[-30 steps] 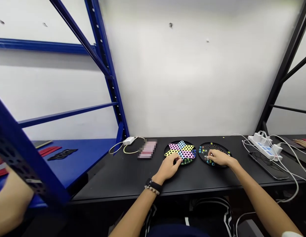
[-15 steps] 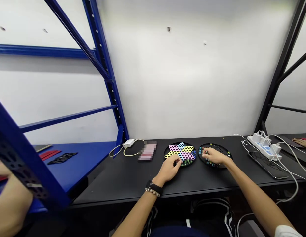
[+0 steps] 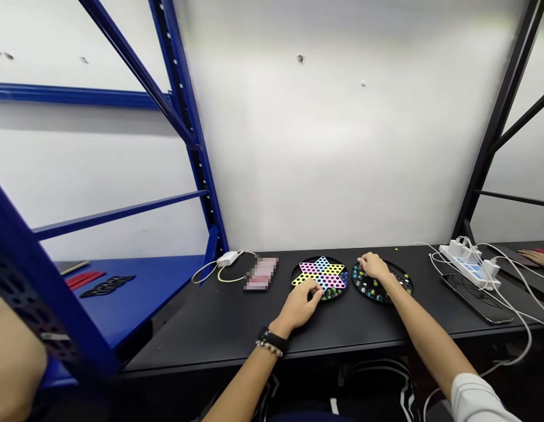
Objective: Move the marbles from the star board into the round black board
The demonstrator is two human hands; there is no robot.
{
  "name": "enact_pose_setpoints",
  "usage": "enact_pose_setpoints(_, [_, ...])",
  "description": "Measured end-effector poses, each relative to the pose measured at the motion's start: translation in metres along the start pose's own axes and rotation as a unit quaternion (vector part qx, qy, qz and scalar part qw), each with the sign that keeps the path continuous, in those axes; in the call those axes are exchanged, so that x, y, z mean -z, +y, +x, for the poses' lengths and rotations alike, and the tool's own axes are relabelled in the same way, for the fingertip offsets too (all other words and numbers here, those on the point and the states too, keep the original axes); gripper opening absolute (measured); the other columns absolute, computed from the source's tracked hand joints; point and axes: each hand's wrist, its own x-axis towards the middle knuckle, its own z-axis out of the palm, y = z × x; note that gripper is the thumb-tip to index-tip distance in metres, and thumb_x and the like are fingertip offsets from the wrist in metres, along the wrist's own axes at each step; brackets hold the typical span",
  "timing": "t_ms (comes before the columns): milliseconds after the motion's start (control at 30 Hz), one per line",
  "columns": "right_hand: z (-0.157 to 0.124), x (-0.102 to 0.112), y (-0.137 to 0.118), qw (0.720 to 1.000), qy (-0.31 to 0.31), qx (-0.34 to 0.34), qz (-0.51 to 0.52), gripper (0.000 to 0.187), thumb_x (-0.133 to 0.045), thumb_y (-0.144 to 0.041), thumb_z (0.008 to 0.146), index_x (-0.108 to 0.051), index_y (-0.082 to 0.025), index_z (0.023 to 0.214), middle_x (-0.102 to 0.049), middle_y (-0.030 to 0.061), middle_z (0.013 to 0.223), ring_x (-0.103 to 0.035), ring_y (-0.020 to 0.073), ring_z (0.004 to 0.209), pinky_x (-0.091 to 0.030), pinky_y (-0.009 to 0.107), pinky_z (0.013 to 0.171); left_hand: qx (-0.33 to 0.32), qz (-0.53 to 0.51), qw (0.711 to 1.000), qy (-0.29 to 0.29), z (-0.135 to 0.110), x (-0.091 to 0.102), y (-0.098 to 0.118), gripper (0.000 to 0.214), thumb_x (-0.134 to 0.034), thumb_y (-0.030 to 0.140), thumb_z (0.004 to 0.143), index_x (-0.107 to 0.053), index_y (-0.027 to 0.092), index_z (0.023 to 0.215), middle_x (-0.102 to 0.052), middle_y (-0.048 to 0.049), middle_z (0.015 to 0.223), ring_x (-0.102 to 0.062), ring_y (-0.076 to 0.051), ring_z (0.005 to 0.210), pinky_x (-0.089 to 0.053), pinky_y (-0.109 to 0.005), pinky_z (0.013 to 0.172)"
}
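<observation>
Now the right hand (image 3: 376,267) is at the far-left rim of the marble tray (image 3: 383,302), the round black one just to the right of the Chinese checkers board (image 3: 321,273). A second ago its fingertips are over the tray's left-middle part, among the marbles; half a second ago they are nearer that left rim. For the work in hand, this seems to mean that attention has passed to the far part of the tray, on the side closest to the board.

With the hand drawn back from the middle, more loose marbles (image 3: 367,291) show. The fingers are bent and bunched together; whether they hold a marble, I cannot tell.

By contrast, the left hand (image 3: 300,302) keeps its place at the board's near edge, thumb and forefinger close together, a narrow pinch. Anything between them is too small to make out. Green marbles (image 3: 331,294) lie along the board's near rim, next to the star, much as before.

Well to the right of the board and nearer the person, more of the white sleeve (image 3: 478,398) shows than in the earlier frames.
</observation>
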Motion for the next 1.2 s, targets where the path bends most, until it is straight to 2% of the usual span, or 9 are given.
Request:
enact_pose_setpoints(133, [-0.008,-0.007,-0.009,0.996,-0.006,0.008,-0.094,0.026,-0.050,-0.036,0.093,-0.068,-0.018,0.100,-0.067,0.0140,0.107,-0.064,0.0262,0.101,-0.043,0.033,0.082,0.016,0.012,1.000,0.003,0.000,0.001,0.002,0.021,-0.048,0.033,0.089,-0.060,0.021,0.077,-0.064,-0.0014,0.083,-0.055,-0.016,0.072,-0.041,-0.027,0.069])
enact_pose_setpoints(233, [-0.012,-0.004,-0.007,0.991,-0.014,0.004,-0.132,0.026,-0.049,-0.032,0.094,-0.067,-0.016,0.104,-0.067,0.0168,0.109,-0.064,0.0275,0.102,-0.044,0.034,0.082,0.032,0.020,0.999,-0.006,-0.001,0.002,0.003,0.024,-0.047,0.035,0.089,-0.056,0.021,0.071,-0.062,0.0002,0.074,-0.052,-0.015,0.067,-0.037,-0.026,0.064])
enact_pose_setpoints(367, [-0.017,0.000,-0.002,0.989,-0.014,0.007,-0.147,0.026,-0.047,-0.032,0.095,-0.066,-0.016,0.102,-0.067,0.0164,0.108,-0.065,0.0264,0.099,-0.044,0.032,0.080,0.051,0.047,0.998,-0.010,-0.002,0.002,0.001,0.036,-0.045,0.039,0.089,-0.046,0.020,0.058,-0.048,0.0029,0.058,-0.042,-0.013,0.057,-0.028,-0.025,0.057])
enact_pose_setpoints(467, [-0.019,0.003,0.008,0.993,-0.002,0.004,-0.120,0.032,-0.040,-0.038,0.097,-0.066,-0.018,0.095,-0.068,0.0129,0.100,-0.066,0.0240,0.092,-0.044,0.029,0.073,0.057,0.060,0.996,-0.014,-0.002,0.002,-0.001,0.039,-0.043,0.040,0.089,-0.044,0.020,0.055,-0.044,0.0027,0.056,-0.040,-0.013,0.056,-0.026,-0.026,0.056])
enact_pose_setpoints(567, [-0.018,0.012,0.027,0.998,0.032,-0.005,-0.053,0.044,-0.033,-0.043,0.098,-0.065,-0.020,0.079,-0.068,0.0081,0.081,-0.064,0.0221,0.079,-0.042,0.028,0.066,0.050,0.053,0.997,-0.021,-0.002,0.002,-0.001,0.040,-0.041,0.040,0.090,-0.047,0.020,0.056,-0.044,0.0024,0.056,-0.042,-0.013,0.057,-0.026,-0.026,0.057])
enact_pose_setpoints(733, [-0.015,0.030,0.057,1.000,0.027,0.002,-0.004,0.045,-0.043,-0.047,0.090,-0.064,-0.020,0.062,-0.057,0.0019,0.057,-0.056,0.0191,0.063,-0.041,0.028,0.061,0.054,0.056,0.997,-0.018,-0.001,0.002,0.001,0.040,-0.043,0.040,0.089,-0.047,0.020,0.054,-0.039,0.0034,0.053,-0.039,-0.013,0.054,-0.025,-0.026,0.056])
enact_pose_setpoints(833, [-0.017,0.029,0.061,1.000,-0.007,0.017,0.015,0.035,-0.053,-0.045,0.084,-0.073,-0.020,0.070,-0.061,0.0014,0.060,-0.058,0.0191,0.067,-0.042,0.027,0.063,0.058,0.052,0.997,-0.014,-0.001,0.001,0.001,0.039,-0.044,0.040,0.088,-0.048,0.020,0.055,-0.040,0.0033,0.053,-0.040,-0.013,0.054,-0.025,-0.026,0.055])
enact_pose_setpoints(967, [-0.021,0.019,0.052,0.999,-0.040,0.019,0.006,0.026,-0.063,-0.041,0.080,-0.078,-0.021,0.087,-0.072,0.0056,0.081,-0.065,0.0215,0.083,-0.045,0.026,0.070,0.052,0.050,0.997,-0.016,-0.002,0.001,-0.001,0.042,-0.042,0.043,0.089,-0.051,0.020,0.056,-0.042,0.0026,0.054,-0.041,-0.013,0.055,-0.026,-0.026,0.056])
enact_pose_setpoints(1200, [-0.021,0.006,0.037,0.997,-0.042,0.042,-0.047,0.028,-0.057,-0.034,0.088,-0.074,-0.023,0.106,-0.073,0.0072,0.098,-0.066,0.0218,0.094,-0.045,0.027,0.077,0.046,0.052,0.997,-0.020,-0.002,0.002,0.001,0.042,-0.041,0.043,0.090,-0.049,0.020,0.056,-0.042,0.0027,0.055,-0.039,-0.013,0.055,-0.026,-0.026,0.056])
